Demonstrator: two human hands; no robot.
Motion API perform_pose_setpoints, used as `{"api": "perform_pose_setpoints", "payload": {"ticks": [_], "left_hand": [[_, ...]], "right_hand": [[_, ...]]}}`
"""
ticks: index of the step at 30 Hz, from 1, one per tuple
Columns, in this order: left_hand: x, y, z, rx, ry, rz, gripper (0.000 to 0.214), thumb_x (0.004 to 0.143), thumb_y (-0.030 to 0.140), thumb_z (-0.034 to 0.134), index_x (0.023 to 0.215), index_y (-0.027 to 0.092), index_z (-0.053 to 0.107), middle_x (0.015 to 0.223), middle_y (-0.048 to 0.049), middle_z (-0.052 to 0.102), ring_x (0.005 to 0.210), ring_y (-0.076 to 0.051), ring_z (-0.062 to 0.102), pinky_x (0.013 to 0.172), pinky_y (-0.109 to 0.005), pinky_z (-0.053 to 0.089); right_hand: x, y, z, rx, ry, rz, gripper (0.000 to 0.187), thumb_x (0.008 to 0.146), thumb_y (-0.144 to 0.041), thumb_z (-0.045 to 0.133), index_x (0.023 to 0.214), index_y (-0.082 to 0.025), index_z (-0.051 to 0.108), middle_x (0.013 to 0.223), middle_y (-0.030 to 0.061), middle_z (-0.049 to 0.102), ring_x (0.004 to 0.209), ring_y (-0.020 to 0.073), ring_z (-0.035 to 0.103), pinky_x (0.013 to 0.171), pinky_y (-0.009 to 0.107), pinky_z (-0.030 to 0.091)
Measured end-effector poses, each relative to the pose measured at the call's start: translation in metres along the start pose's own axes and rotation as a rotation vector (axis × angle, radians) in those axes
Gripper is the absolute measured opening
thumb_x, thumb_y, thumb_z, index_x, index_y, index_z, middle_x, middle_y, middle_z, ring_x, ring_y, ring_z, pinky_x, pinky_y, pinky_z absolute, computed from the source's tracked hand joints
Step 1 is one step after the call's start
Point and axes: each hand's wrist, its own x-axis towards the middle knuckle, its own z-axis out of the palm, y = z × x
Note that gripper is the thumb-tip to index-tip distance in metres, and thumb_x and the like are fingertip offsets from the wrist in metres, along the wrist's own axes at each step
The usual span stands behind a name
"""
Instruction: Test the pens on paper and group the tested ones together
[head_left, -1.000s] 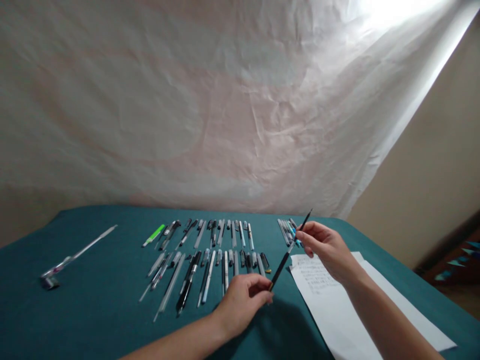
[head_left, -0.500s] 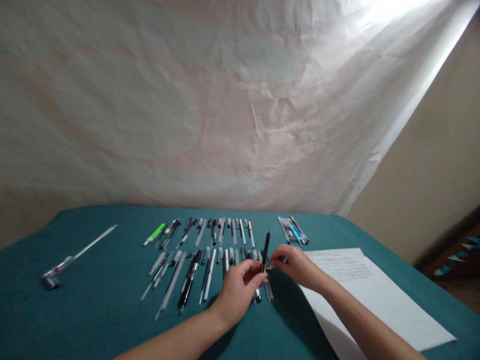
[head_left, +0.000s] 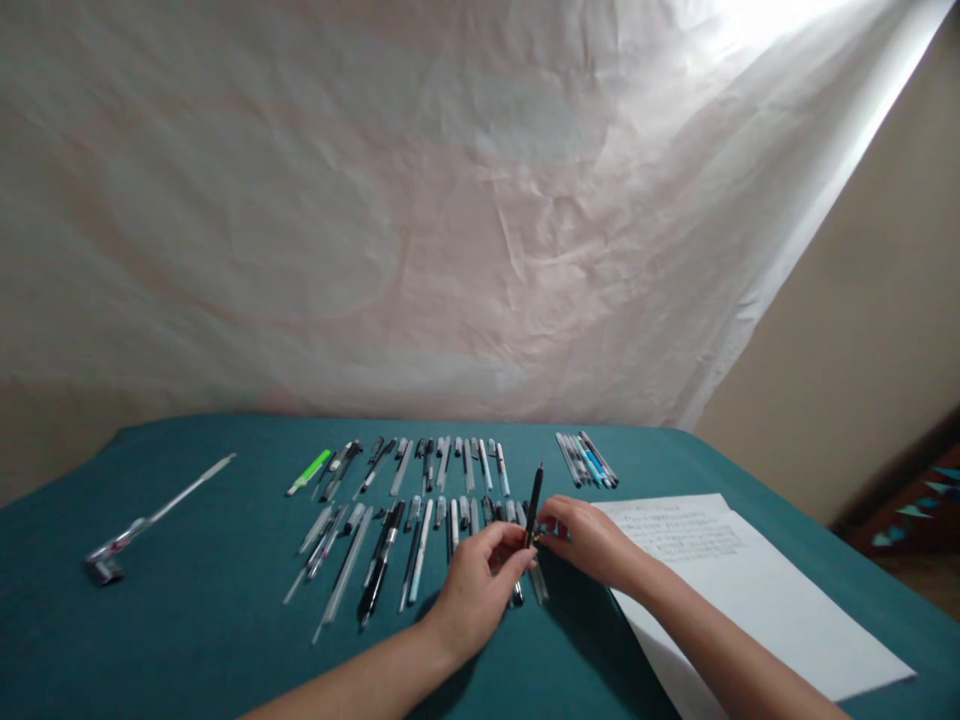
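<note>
My left hand (head_left: 480,590) pinches a black pen (head_left: 535,495) between thumb and fingers. The pen stands nearly upright, its thin tip pointing up. Close beside it on the right, my right hand (head_left: 589,537) has its fingers curled together near the pen's lower part. A small yellowish bit shows by those fingertips, too small to name. Beneath and left of my left hand lies the near row of pens, among them a thick black pen (head_left: 379,575) and a white pen (head_left: 421,550). Some pens there are partly hidden by my hand.
A far row of pens runs behind, with a green highlighter (head_left: 308,472) at its left end. A bundle of pens (head_left: 586,460) lies back right. Written paper sheets (head_left: 795,610) lie under my right forearm. A long clear wrapper (head_left: 172,502) rests at left.
My right hand has come slightly closer to the pen, its fingertips now near the lower part. My left hand keeps the black pen upright, nearly unmoved.
</note>
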Motion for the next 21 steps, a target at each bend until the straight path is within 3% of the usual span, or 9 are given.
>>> {"api": "perform_pose_setpoints", "payload": {"ticks": [6,14,17,21], "left_hand": [[0.000,0.000,0.001,0.061,0.014,0.017,0.018,0.082,0.027,0.052,0.094,0.015,0.057,0.089,-0.0055,0.062,0.083,-0.018,0.060,0.077,-0.028,0.047],[-0.003,0.003,0.005,0.235,-0.005,0.040,0.014,0.082,0.025,0.053,0.092,0.017,0.058,0.089,-0.0047,0.063,0.085,-0.017,0.059,0.075,-0.026,0.046],[-0.004,0.005,0.007,0.254,-0.015,0.035,0.014,0.083,0.025,0.052,0.093,0.018,0.059,0.089,-0.0041,0.063,0.084,-0.017,0.059,0.075,-0.026,0.046],[-0.003,0.006,0.008,0.237,-0.029,0.031,0.015,0.083,0.026,0.051,0.093,0.018,0.059,0.090,-0.0047,0.063,0.084,-0.017,0.059,0.074,-0.026,0.046]], "right_hand": [[-0.001,0.001,0.002,-0.036,-0.040,-0.039,0.009,0.077,-0.020,0.051,0.077,-0.020,0.060,0.075,0.0004,0.056,0.064,0.0114,0.052,0.057,0.020,0.032],[-0.001,0.005,0.001,0.020,-0.013,-0.089,0.011,0.064,-0.008,0.052,0.071,-0.016,0.056,0.071,0.0015,0.055,0.060,0.0106,0.048,0.054,0.020,0.032],[0.000,0.005,-0.014,0.178,0.070,-0.061,0.014,0.069,-0.008,0.049,0.076,-0.015,0.058,0.069,0.0016,0.054,0.060,0.0109,0.048,0.056,0.021,0.035],[-0.001,0.002,-0.049,0.671,0.182,0.034,0.019,0.081,-0.027,0.048,0.091,-0.015,0.059,0.071,0.0022,0.056,0.061,0.0118,0.052,0.058,0.024,0.042]]}}
